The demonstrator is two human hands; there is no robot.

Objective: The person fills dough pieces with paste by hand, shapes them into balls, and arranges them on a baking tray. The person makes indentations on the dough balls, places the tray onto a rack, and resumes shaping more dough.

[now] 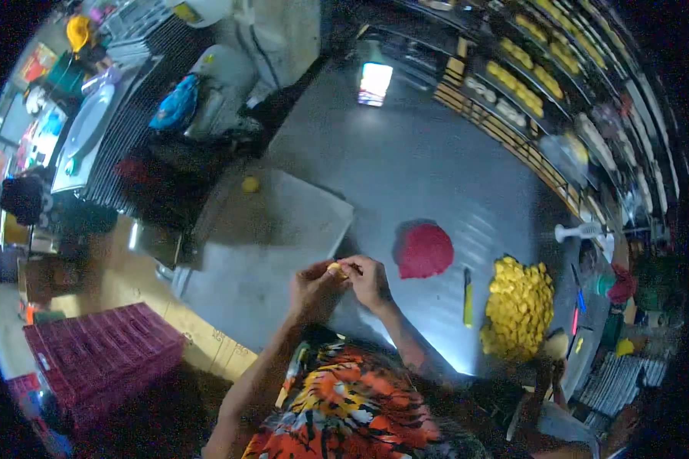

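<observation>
My left hand (pixel 310 284) and my right hand (pixel 367 279) meet above the near edge of the work surface, fingers closed around a small yellow piece (pixel 334 267). To their right, a red dough-like mound (pixel 426 250) lies on the grey table (pixel 390 168). Beside it are a long yellow object (pixel 468 302), perhaps a knife or scraper, and a heap of small yellow pieces (pixel 517 306). A pale square board (pixel 245 252) lies under and left of my hands, with one yellow ball (pixel 250 183) near its far end.
Stacked purple crates (pixel 103 352) stand at lower left. Sheet trays and a blue bag (pixel 176 103) are at upper left. Racks (pixel 513 84) of yellow and white pieces line the upper right. Another person's arm (pixel 551 367) reaches beside the yellow heap at lower right.
</observation>
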